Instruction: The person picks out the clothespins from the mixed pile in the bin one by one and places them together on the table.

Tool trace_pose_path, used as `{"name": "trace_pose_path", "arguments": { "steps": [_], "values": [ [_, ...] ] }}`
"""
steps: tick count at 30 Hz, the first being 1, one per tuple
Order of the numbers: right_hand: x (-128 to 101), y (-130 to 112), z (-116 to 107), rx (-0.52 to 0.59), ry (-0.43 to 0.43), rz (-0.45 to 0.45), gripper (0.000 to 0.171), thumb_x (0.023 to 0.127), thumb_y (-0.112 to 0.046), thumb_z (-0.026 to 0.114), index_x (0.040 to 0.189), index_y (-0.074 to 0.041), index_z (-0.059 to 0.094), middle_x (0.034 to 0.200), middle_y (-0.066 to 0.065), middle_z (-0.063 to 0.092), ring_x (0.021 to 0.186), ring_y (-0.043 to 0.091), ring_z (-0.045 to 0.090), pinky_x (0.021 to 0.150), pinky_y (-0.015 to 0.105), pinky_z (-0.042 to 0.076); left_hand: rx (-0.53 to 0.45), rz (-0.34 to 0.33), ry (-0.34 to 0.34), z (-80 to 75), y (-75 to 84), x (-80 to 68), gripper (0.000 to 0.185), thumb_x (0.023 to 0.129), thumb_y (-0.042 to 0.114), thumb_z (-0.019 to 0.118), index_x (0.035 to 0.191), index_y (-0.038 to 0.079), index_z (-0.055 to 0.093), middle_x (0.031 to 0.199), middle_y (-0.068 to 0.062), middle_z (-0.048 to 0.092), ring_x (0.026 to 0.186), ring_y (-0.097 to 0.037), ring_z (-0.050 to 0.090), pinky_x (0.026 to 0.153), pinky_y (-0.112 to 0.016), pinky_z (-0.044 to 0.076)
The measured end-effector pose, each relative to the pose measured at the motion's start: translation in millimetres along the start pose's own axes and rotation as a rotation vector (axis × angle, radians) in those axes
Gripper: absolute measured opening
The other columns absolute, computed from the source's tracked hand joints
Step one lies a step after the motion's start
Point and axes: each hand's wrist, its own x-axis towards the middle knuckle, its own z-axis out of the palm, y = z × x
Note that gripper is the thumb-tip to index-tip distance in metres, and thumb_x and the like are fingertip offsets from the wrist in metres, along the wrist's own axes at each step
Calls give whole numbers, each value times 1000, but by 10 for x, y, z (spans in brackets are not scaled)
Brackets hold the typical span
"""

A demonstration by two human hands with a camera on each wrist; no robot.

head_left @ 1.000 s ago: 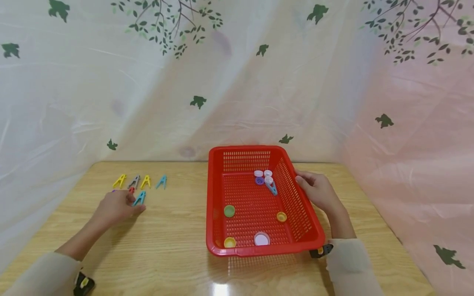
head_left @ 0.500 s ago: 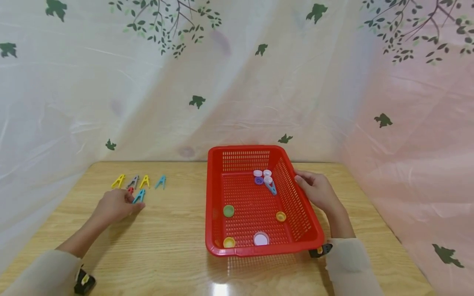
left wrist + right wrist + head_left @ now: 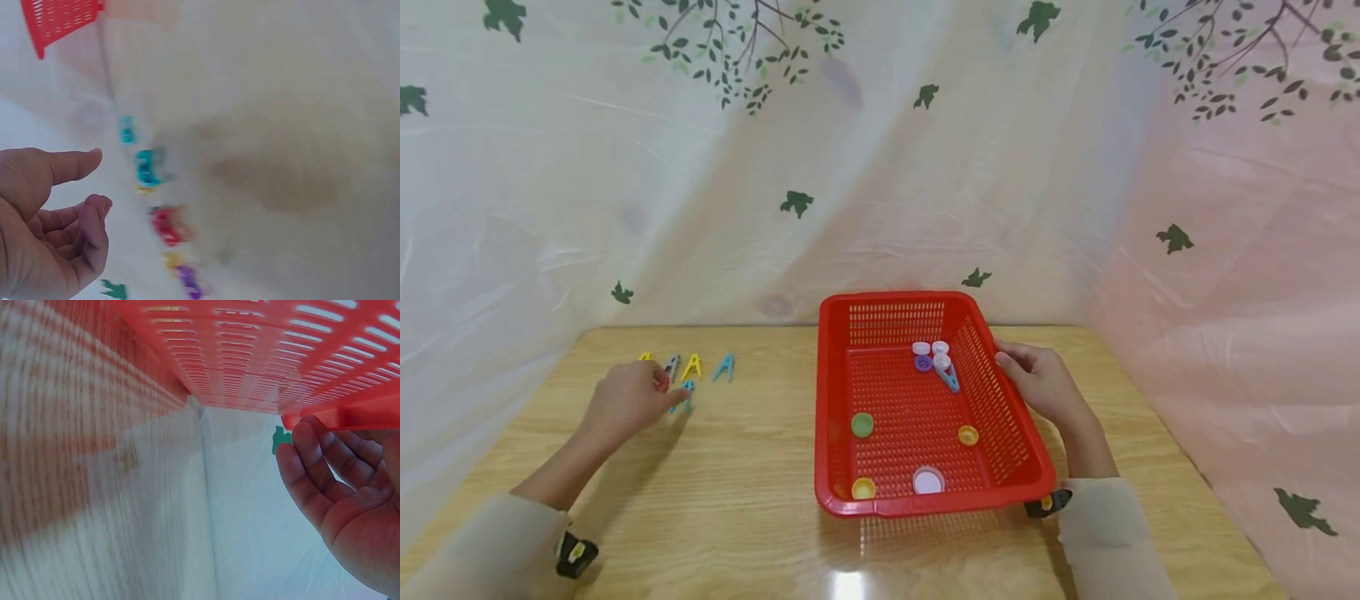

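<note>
My left hand (image 3: 625, 402) hovers over the left of the table, thumb and fingers apart with nothing between them in the left wrist view. Just past its fingertips a teal clothespin (image 3: 145, 167) lies on the table, partly covered by the hand in the head view. Red (image 3: 165, 226) and purple clothespins (image 3: 189, 282) show only in the left wrist view. Behind the hand are yellow (image 3: 692, 367), grey (image 3: 672, 367) and light blue clothespins (image 3: 725, 367). With my right hand (image 3: 1043, 385) I grip the right rim of a red plastic basket (image 3: 824, 417), fingers under the rim and thumb on top.
Inside the basket lie several bottle caps, among them a green one (image 3: 862, 425), a purple one (image 3: 923, 363) and a large white one (image 3: 928, 481), plus a blue clothespin (image 3: 951, 380). A leaf-patterned sheet (image 3: 730, 208) hangs behind the wooden table (image 3: 760, 467).
The left hand has risen and shifted slightly away from me, now covering more of the clothespins. The right hand keeps its grip on the basket. The view has tilted slightly.
</note>
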Motion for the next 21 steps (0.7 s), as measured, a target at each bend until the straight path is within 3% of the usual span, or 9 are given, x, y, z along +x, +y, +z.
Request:
{"name": "trace_pose_path", "arguments": {
  "steps": [4, 7, 10, 16, 21],
  "values": [
    [0, -5, -2, 7, -4, 2, 49, 106, -33, 56, 148, -7, 54, 126, 21, 68, 90, 28, 73, 75, 38, 62, -2, 22, -21, -201, 236, 116, 53, 93, 37, 74, 109, -13, 65, 82, -16, 73, 59, -24, 66, 60, -43, 54],
    [-12, -9, -3, 7, -4, 5, 49, 106, -32, 57, 148, -8, 55, 125, 20, 68, 89, 27, 72, 75, 38, 62, -9, 55, -26, -302, 472, 255, 56, 95, 36, 71, 119, -14, 63, 86, -17, 74, 60, -22, 68, 65, -46, 57],
    [-18, -16, 3, 17, -9, 18, 49, 105, -33, 57, 148, -9, 55, 125, 19, 69, 88, 27, 72, 75, 37, 62, 8, 97, -8, -359, 722, 408, 51, 95, 34, 72, 118, -11, 65, 93, -20, 74, 74, -26, 70, 67, -47, 58],
    [-38, -14, 12, 25, -10, 28, 50, 105, -34, 57, 149, -9, 54, 126, 19, 68, 88, 26, 73, 76, 37, 62, 80, 154, 22, -375, 1253, 719, 42, 97, 31, 71, 120, -3, 66, 105, -21, 73, 79, -30, 70, 61, -43, 57],
    [-54, -24, 12, 21, -1, 23, 51, 105, -34, 58, 149, -9, 53, 126, 19, 68, 88, 26, 73, 76, 37, 62, 173, 299, 38, -349, 1693, 944, 36, 96, 30, 71, 118, 3, 67, 106, -14, 72, 83, -28, 67, 68, -45, 59]
  ]
}}
